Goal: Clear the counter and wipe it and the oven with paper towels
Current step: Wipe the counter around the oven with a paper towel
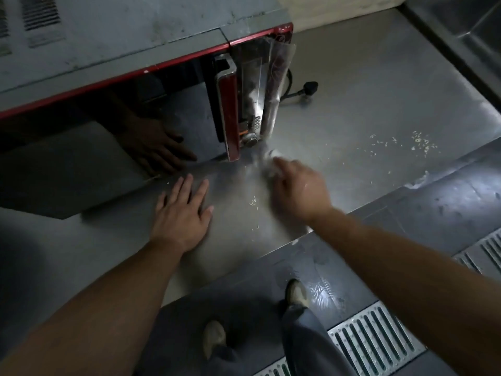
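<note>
**Wiping crumbs by the oven's front corner**

Head view: the left hand (182, 213) lies flat on the steel worktop (379, 104), fingers straight and spread, just in front of the oven (135, 42) door, whose dark glass mirrors it. The right hand (295, 185) is blurred with motion; its fingers curl round a crumpled paper towel (268, 161), pressed to the worktop just beside the oven's red front corner and its dial (250, 139). Small crumbs (252, 202) lie between the two hands, and a bigger scatter (417, 145) sits well apart toward the worktop's right front edge. A black plug (310, 88) rests on the worktop behind the oven's side.

To do this step well, I judge: keep the towel bunched, press flat, and sweep from the oven corner outward, gathering crumbs into one pile rather than flicking them over the front edge onto the floor (406, 221). The left hand steadies the body; keep it off the wiped patch.
</note>
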The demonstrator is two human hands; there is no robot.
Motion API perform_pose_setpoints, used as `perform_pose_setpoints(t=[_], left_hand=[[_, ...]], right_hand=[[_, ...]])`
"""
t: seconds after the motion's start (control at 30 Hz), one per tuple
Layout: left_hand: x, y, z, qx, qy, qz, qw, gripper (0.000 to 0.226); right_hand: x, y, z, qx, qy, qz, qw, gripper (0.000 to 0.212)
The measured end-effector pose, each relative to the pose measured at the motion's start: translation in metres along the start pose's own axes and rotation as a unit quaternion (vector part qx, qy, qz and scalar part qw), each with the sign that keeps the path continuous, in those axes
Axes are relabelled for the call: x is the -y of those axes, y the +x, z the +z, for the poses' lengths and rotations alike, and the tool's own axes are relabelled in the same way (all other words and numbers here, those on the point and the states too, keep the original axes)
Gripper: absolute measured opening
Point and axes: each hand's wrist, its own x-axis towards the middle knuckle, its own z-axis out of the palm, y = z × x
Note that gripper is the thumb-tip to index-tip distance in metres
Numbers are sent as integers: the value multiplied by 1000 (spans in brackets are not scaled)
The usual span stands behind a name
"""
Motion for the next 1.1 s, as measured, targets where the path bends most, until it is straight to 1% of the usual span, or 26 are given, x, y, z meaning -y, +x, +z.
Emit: perform_pose_setpoints(t=[0.07, 0.13, 0.2, 0.27, 0.37, 0.47, 0.6, 0.67, 0.73, 0.83, 0.9, 1.0, 1.03, 1.1], left_hand=[[2, -9, 7, 4, -12, -30, 999, 65], [0, -16, 15, -9, -21, -50, 999, 66], [1, -18, 18, -17, -27, -51, 998, 67], [3, -18, 19, -18, -28, -49, 998, 67], [3, -18, 21, -23, -17, -51, 998, 67], [1, -18, 20, -18, -22, -53, 998, 67], [1, -19, 20, -30, -27, -56, 998, 68], [1, -19, 21, -33, -25, -55, 998, 69], [2, -18, 21, -33, -22, -56, 998, 69], [1, -18, 21, -34, -24, -59, 997, 69], [0, -18, 21, -38, -24, -61, 997, 69], [1, -17, 23, -44, -24, -63, 997, 70], [1, -17, 23, -47, -23, -64, 997, 70], [2, -18, 24, -55, -25, -65, 996, 70]], right_hand=[[38, -25, 16, -15, 21, -54, 998, 42], [69, -43, 33, -24, 37, -97, 994, 44], [84, -57, 48, 0, 19, -125, 992, 46], [77, -62, 59, 30, -17, -126, 991, 46], [43, -52, 59, 39, -52, -78, 995, 39], [4, -26, 38, 45, -87, 17, 995, 35], [-41, 22, 9, 94, -119, 162, 975, 36], [-48, 37, -2, 86, -110, 195, 971, 35], [-38, 37, -4, 48, -88, 159, 982, 33], [1, 14, 9, 0, -56, 38, 998, 33], [33, -4, 24, -1, -25, -24, 999, 35], [69, -10, 50, 14, 6, -90, 996, 40], [76, -7, 57, 28, 3, -98, 995, 41], [82, 4, 65, 54, -9, -87, 995, 42]])
